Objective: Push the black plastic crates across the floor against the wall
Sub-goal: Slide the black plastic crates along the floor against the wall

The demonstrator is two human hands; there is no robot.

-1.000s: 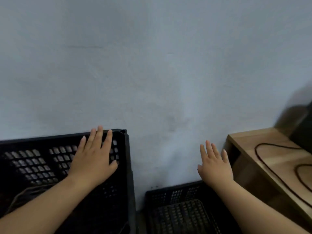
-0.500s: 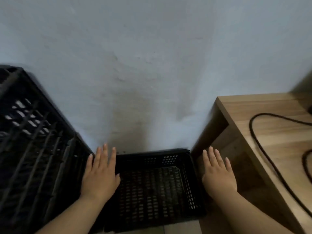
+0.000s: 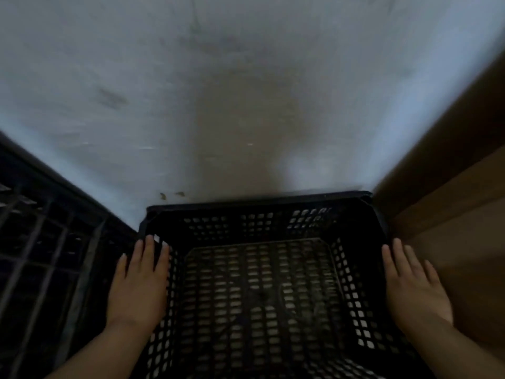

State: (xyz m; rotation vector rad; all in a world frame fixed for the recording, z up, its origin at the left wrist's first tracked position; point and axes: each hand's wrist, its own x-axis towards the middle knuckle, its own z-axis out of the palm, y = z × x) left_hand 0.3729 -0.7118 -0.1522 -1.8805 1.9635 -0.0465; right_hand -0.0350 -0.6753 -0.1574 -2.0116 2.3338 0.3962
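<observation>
A black plastic crate (image 3: 257, 206) with perforated sides and bottom sits low on the floor, its far rim close to the pale wall (image 3: 218, 91). My left hand (image 3: 138, 283) lies flat over the crate's left rim, fingers apart and pointing toward the wall. My right hand (image 3: 414, 285) is flat at the crate's right rim, fingers spread too. Neither hand grips anything. A taller black crate (image 3: 41, 242) stands at the left, beside the low one.
A wooden table or cabinet (image 3: 459, 209) fills the right side, close against the low crate. The wall shows dark smudges and a couple of small marks just above the crate.
The view has tilted down and come closer to the low crate. Both hands have moved from the tall crate and the air onto the low crate's left and right rims.
</observation>
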